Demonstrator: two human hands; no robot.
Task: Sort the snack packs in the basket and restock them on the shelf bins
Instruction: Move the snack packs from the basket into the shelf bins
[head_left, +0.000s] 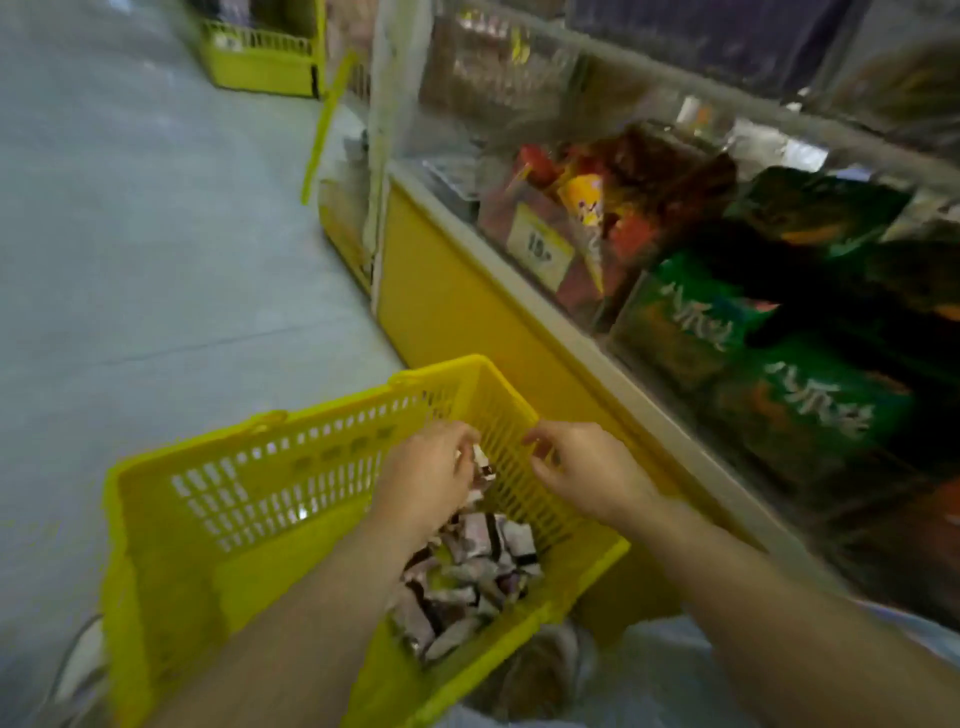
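A yellow plastic basket stands on the floor in front of me, with several small pale purple-and-white snack packs piled in its right corner. My left hand is inside the basket above the pile, fingers closed on a few of those snack packs. My right hand hovers just right of it over the basket's right wall, fingers apart and holding nothing. On the right, the clear shelf bins hold red and yellow packs and green packs. The frame is motion-blurred.
The shelf unit has a yellow base panel right beside the basket. A second yellow basket sits on the grey floor at the far top left. A price tag hangs on the red-pack bin.
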